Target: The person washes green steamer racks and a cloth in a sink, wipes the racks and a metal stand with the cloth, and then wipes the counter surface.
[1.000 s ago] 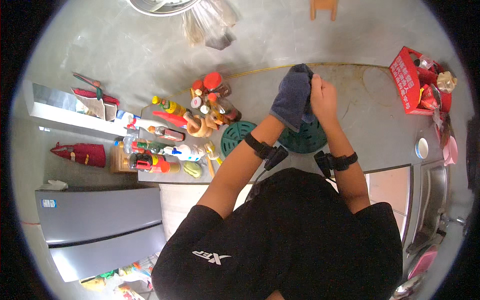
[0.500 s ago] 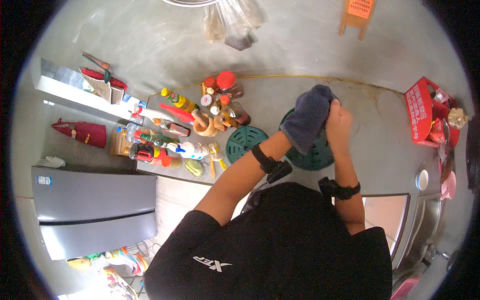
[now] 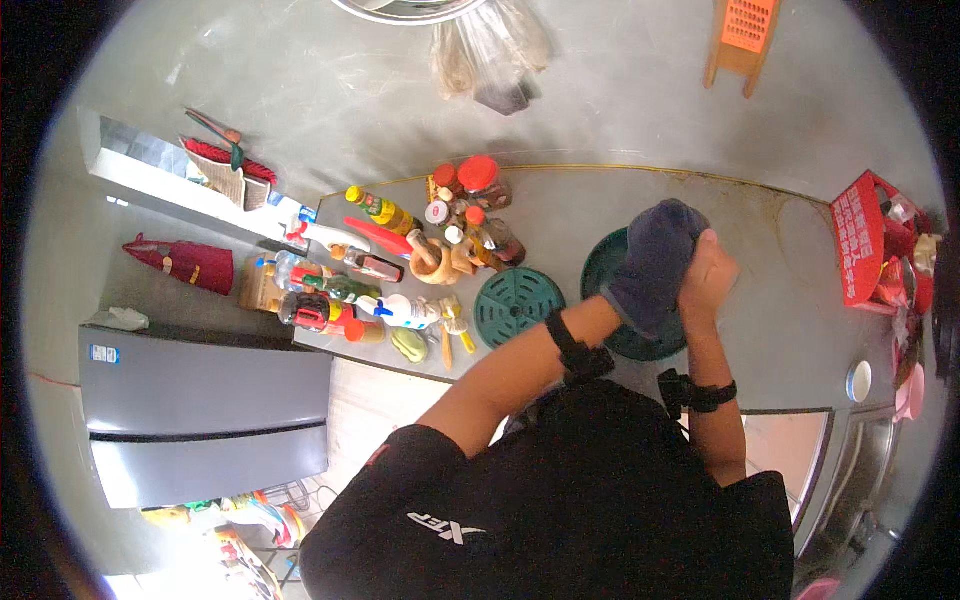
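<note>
A dark blue towel [image 3: 655, 265] is bunched over my left hand, hiding its fingers. Bare skin shows only from my left wrist down. Pressed against the towel's right side is my right hand [image 3: 710, 280], its fingers closed on the cloth. Both hands are held together above a round dark green slotted tray [image 3: 600, 270], which they partly cover. To the left, a second round green slotted tray [image 3: 517, 310] lies flat on the grey counter [image 3: 770, 340]. Whether anything is inside the towel cannot be seen.
Bottles, red-lidded jars [image 3: 479, 174] and a wooden mortar [image 3: 432, 262] crowd the counter's left part. At the right stand a red box [image 3: 860, 245] of packets and a small bowl [image 3: 859, 381]. An orange grater [image 3: 746, 25] hangs on the wall; a grey fridge [image 3: 205, 400] stands left.
The view has shifted, so the counter things appear lower and farther right. My hands stay together over the green tray, with the towel bunched more tightly and rounder around the left one.
</note>
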Action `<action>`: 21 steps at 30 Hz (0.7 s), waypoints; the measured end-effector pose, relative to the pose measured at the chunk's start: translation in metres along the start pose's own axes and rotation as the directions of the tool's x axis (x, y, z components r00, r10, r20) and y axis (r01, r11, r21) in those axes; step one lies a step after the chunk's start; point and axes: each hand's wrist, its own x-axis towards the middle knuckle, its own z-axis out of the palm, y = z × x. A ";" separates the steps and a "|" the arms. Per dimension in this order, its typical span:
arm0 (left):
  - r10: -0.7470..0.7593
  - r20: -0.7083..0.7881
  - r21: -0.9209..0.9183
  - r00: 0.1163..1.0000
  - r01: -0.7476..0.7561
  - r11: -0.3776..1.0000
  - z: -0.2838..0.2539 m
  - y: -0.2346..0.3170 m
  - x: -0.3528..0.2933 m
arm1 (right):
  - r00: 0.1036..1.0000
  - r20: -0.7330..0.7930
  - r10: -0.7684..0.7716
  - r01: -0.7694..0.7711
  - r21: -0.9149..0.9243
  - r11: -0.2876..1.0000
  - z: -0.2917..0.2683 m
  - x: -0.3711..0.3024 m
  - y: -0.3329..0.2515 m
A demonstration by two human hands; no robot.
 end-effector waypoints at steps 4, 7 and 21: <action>0.180 0.004 0.059 0.984 -0.180 0.982 -0.040 0.015 0.014 | 0.992 -0.017 -0.125 0.125 0.023 0.992 0.010 -0.011 0.009; 0.016 0.113 -0.037 0.993 -0.012 0.999 -0.055 0.024 0.021 | 0.995 0.080 -0.058 0.055 0.043 0.998 -0.005 -0.012 0.006; 0.186 -0.075 -0.080 0.980 -0.192 0.978 -0.041 0.014 0.014 | 0.781 0.499 -0.376 0.502 -0.143 0.853 -0.070 0.038 -0.050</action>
